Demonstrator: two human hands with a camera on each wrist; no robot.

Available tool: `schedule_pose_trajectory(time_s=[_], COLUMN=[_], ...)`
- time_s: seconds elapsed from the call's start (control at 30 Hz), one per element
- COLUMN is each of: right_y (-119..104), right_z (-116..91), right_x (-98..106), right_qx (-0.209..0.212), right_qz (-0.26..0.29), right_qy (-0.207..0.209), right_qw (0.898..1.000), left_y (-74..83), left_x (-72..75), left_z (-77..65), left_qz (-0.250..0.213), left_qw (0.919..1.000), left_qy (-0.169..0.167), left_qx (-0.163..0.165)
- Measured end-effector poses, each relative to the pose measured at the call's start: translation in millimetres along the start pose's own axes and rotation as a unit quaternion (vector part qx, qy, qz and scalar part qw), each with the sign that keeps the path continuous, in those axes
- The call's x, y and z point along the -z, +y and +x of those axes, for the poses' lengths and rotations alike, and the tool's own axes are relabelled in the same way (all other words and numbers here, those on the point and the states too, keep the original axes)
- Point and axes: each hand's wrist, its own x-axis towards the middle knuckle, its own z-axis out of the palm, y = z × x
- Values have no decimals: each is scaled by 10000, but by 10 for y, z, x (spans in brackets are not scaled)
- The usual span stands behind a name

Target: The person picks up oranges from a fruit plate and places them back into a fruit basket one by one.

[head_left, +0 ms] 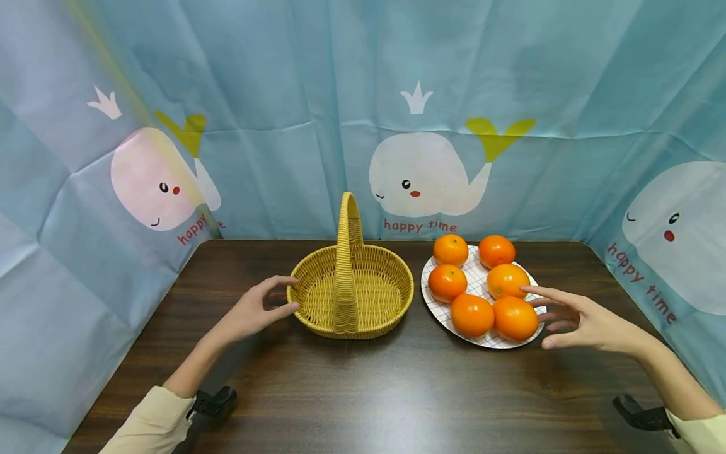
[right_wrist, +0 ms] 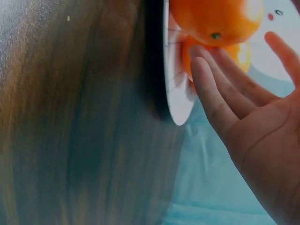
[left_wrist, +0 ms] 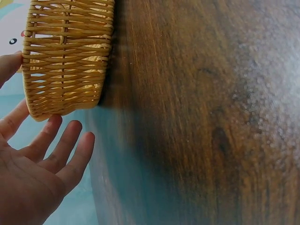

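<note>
A yellow wicker basket (head_left: pixel 399 315) with a tall arched handle stands on the table with nothing in it. At its left end is my left hand (head_left: pixel 255 312), thumb and forefinger spread at the rim; in the left wrist view the fingers of the left hand (left_wrist: pixel 35 173) reach the woven side without curling round it. Several oranges (head_left: pixel 472 315) lie on a round white checked plate (head_left: pixel 439 310) to the right of the basket. My right hand (head_left: pixel 590 321) hovers at the plate's right edge, fingers extended beside the nearest orange (right_wrist: pixel 218 18), holding nothing.
Underneath is a dark wood-grain table (head_left: pixel 363 391). A light blue curtain (head_left: pixel 272 176) printed with whales hangs behind it and along both sides. Black wrist straps (head_left: pixel 212 401) sit on both forearms.
</note>
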Motion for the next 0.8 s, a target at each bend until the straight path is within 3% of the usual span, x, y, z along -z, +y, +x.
schedule_pose_trajectory(time_s=[0.27,0.53,0.8], right_y=[81,130,112], right_z=[56,101,75], right_x=[-112,-149,-110], right_qx=[-59,208,338], right_qz=[-334,-769,-802], right_qy=[124,403,469], right_qw=[9993,9960,9951], left_y=[-26,-20,-45], left_x=[-4,14,11], left_z=[0,-6,9], left_qz=[1,-75,-57], left_qw=[10000,10000,9995], left_qy=[-1,-3,73], left_qx=[-26,23,315])
